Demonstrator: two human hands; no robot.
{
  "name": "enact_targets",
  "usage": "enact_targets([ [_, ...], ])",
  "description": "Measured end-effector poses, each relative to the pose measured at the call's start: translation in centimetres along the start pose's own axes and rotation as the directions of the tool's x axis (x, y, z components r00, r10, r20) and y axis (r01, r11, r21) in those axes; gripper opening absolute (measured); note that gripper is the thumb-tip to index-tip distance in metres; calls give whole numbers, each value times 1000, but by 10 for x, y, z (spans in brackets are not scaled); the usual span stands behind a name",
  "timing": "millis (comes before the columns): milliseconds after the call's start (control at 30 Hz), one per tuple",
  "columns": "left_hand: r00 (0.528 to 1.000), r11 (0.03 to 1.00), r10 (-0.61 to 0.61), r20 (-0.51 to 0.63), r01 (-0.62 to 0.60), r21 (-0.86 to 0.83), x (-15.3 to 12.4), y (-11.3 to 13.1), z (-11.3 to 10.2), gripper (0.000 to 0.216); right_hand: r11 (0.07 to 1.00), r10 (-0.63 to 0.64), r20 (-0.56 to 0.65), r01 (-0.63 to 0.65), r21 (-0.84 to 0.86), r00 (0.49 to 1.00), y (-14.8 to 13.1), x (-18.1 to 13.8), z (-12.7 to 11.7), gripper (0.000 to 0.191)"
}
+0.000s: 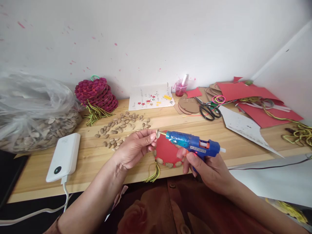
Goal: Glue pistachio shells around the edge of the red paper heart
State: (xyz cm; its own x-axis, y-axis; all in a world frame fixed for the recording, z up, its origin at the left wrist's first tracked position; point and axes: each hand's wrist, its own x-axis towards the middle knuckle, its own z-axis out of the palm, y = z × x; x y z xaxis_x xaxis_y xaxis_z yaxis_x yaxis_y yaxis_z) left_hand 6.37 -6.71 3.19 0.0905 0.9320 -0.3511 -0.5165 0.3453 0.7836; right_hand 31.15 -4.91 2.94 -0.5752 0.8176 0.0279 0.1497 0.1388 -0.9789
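My left hand [136, 146] pinches a small pale shell [157, 133] between thumb and fingers. My right hand [209, 170] grips a blue hot glue gun [195, 144], whose tip touches the shell. Below both lies a red round paper disc [167, 152] at the table's front edge. Several shells are stuck along the disc's lower rim and yellow-green threads [153, 175] hang from it. Loose shells [122, 126] lie scattered on the wooden table [97, 156] just behind my left hand.
A clear bag of shells [34, 113] sits far left, a white power bank [64, 156] with cable beside it. A dark red shell-covered ornament [97, 94], star sticker sheet [151, 97], pink cup [180, 87], scissors [207, 110], rubber bands, cardboard rounds and red paper [255, 97] lie behind and right.
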Motion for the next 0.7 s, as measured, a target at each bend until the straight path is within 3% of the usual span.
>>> enact_targets([
  [700, 998, 998, 46, -44, -45, 35, -13, -4, 1, 31, 996, -47, -13, 46, -82, 999, -6, -9, 6, 34],
])
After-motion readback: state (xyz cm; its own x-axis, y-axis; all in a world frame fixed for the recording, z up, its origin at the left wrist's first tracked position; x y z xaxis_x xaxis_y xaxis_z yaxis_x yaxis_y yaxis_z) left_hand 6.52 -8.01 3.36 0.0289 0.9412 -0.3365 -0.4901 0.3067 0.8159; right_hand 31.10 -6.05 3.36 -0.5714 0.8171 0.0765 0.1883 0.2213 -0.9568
